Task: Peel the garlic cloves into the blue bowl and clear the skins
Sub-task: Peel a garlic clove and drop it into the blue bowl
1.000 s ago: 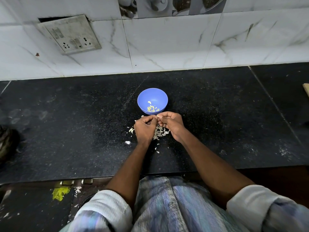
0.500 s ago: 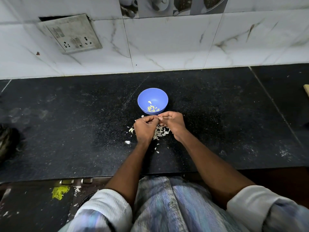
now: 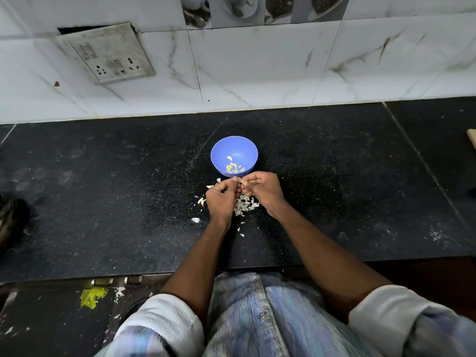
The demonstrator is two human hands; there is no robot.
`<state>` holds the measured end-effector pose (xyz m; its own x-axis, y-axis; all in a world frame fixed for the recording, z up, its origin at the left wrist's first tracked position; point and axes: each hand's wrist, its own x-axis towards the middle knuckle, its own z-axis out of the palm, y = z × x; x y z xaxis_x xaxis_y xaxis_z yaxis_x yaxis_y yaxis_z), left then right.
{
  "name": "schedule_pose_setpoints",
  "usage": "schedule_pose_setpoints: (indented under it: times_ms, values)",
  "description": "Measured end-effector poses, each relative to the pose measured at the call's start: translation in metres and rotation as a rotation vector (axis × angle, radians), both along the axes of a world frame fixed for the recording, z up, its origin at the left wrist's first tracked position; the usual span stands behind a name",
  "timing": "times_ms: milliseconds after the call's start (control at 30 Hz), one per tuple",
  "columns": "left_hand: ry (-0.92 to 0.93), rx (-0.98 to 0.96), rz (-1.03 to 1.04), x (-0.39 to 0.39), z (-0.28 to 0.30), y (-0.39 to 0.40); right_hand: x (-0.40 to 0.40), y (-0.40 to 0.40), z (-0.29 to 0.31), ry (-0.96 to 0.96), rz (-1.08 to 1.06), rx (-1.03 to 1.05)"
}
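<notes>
Two hands: met at centre frame, just below the blue bowl [image 3: 234,155], fingertips together over a small piece.
Left hand [image 3: 221,199]: fingers curled, thumb and forefinger pinching the garlic clove [image 3: 241,182] from the left.
Right hand [image 3: 262,188]: fingers curled, pinching the same clove from the right; knuckles up.
Garlic clove: tiny pale bit between the two sets of fingertips, mostly hidden; peeled or not, cannot tell.
Blue bowl: upright on the surface [image 3: 103,202], centre of frame, just above the hands, near them but not touching.
Peeled cloves [image 3: 234,167]: handful of pale yellowish pieces in the bottom of the bowl, gathered toward its near side.
Skins [image 3: 244,204]: loose pile of whitish flakes on the surface under and between the hands; a few strays to the left and below, one larger flake at lower left of the pile.
Surface: black speckled stone, dusty, spanning the middle of the frame.
Wall tiles [image 3: 257,68]: white marble pattern across the top.
Switch plate [image 3: 105,54]: upper left, grimy, tilted away from the wall.
Sleeves [image 3: 164,323]: pale, rolled up above the forearms, bottom of frame.
Yellow scrap [image 3: 91,297]: lower left, below the surface edge.
</notes>
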<state>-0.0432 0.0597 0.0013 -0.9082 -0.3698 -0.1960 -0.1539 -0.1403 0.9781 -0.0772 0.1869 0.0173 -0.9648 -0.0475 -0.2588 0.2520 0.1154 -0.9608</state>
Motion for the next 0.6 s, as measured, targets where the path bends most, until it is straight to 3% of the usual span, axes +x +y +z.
schedule_pose_setpoints:
  times_ms: [133,300,433,600]
  values:
    - [-0.039,0.064,0.007,-0.004,-0.001,-0.002,-0.002,0.001,-0.001,0.008,-0.045,0.044]
    - [0.042,-0.106,-0.084,-0.004,-0.003,-0.006,-0.004,0.002,-0.001,-0.011,-0.038,0.000]
    - [0.092,-0.317,-0.039,-0.008,-0.006,-0.009,-0.004,0.002,0.001,-0.030,-0.022,-0.059]
    - [0.089,-0.404,-0.036,-0.010,-0.010,-0.011,-0.005,0.003,-0.002,-0.056,0.026,-0.042]
